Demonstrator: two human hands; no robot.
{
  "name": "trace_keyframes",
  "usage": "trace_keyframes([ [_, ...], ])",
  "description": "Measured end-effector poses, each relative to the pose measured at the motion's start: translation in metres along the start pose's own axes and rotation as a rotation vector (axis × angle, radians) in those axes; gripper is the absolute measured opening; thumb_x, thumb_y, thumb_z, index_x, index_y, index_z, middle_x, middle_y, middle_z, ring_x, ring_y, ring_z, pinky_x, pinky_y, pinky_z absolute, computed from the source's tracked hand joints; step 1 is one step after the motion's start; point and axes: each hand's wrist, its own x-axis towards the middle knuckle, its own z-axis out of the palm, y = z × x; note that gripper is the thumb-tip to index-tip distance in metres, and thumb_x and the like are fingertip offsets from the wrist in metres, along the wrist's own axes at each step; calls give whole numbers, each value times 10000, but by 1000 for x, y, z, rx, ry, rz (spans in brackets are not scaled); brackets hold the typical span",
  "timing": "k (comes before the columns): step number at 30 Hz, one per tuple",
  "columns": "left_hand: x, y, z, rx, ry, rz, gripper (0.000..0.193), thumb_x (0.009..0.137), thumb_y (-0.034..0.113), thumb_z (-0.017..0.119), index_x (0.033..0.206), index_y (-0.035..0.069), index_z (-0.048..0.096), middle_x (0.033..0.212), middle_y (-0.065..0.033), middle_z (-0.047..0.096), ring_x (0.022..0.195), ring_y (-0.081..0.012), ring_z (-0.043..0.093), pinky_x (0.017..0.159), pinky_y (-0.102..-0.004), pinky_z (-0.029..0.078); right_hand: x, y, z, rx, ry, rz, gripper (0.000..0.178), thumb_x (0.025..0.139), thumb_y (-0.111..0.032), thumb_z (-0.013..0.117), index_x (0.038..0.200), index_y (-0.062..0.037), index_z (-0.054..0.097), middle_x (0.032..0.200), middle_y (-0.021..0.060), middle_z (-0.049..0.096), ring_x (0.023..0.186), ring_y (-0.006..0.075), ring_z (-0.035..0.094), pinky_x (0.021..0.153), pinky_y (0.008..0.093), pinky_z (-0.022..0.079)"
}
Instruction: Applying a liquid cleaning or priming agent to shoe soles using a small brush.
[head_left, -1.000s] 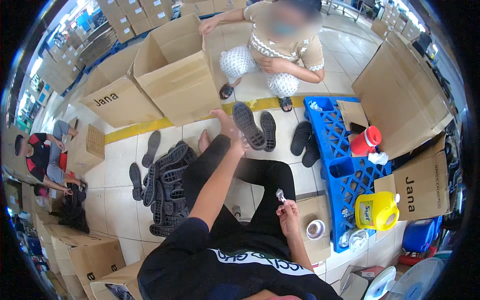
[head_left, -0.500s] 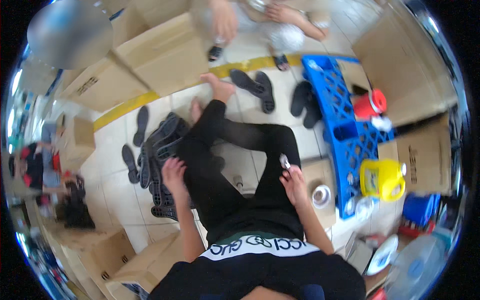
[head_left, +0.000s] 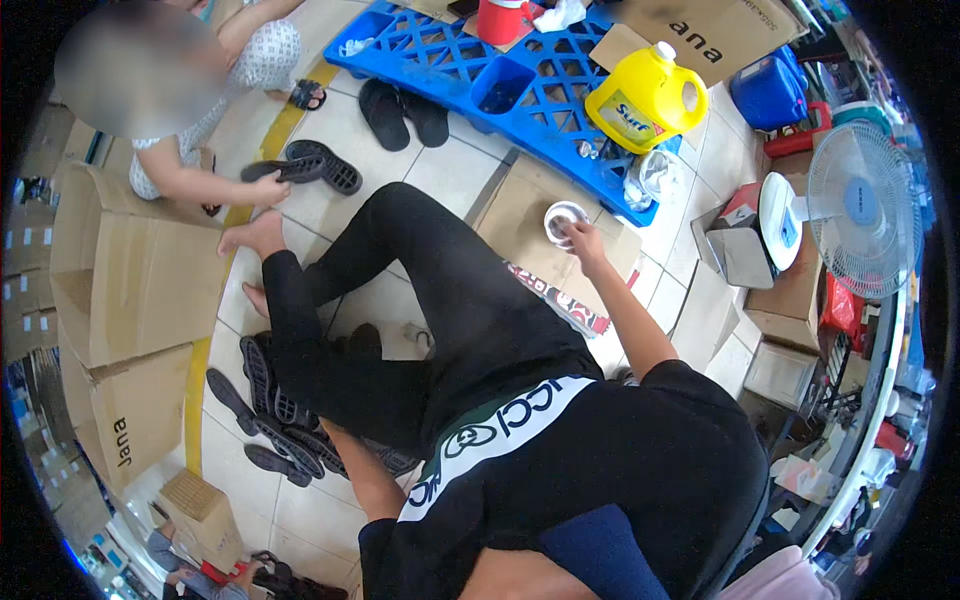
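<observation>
The right hand curls its fingers onto a small white round tub on flattened cardboard. The left hand is hidden behind the legs, among black shoe soles; its grip cannot be told.

Pale tiled floor with yellow line, bright daylight.

The right hand has reached the small white pot.

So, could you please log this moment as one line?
right hand: at small white tub on cardboard | left hand: hidden under leg, by black soles | nearby: yellow jug, blue pallet
</observation>
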Motion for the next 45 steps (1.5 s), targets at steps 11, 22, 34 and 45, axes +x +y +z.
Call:
trace_keyframes([
  [11, -91, -18, -74, 159, 93, 132, 569, 797, 371, 688, 1151, -34, 501, 1085, -235, 619, 947, -371, 619, 783, -454, 506, 67, 53, -12, -520, 159, -366, 207, 764, -214, 676, 833, -19, 688, 788, 193, 671, 743, 333, 666, 686, 417, 514],
  [22, -153, 52, -224, -1267, 259, 53, 465, 864, 211, 614, 1279, 46, 486, 1249, -164, 539, 1086, -295, 547, 884, -444, 465, 63, 39, -24, -695, 51, -439, 178, 776, -186, 668, 851, -24, 666, 821, 208, 660, 771, 373, 646, 694, 448, 512],
  [34, -182, 104, -254, -1561, -28, 293, 572, 855, 204, 638, 1316, -54, 418, 1311, -178, 502, 1193, -295, 495, 1035, -451, 386, 61, 56, -70, -517, 116, -262, 230, 797, -204, 684, 794, 25, 670, 622, 106, 629, 491, 163, 600, 480, 314, 478],
  [45, -196, -61, -107, -1541, -218, -528, 400, 811, 289, 711, 1096, 49, 562, 1034, -98, 648, 948, -233, 614, 813, -371, 496, 12, 25, -69, -561, 179, -259, 231, 838, -253, 656, 891, -34, 706, 690, 84, 669, 545, 146, 604, 526, 294, 472],
])
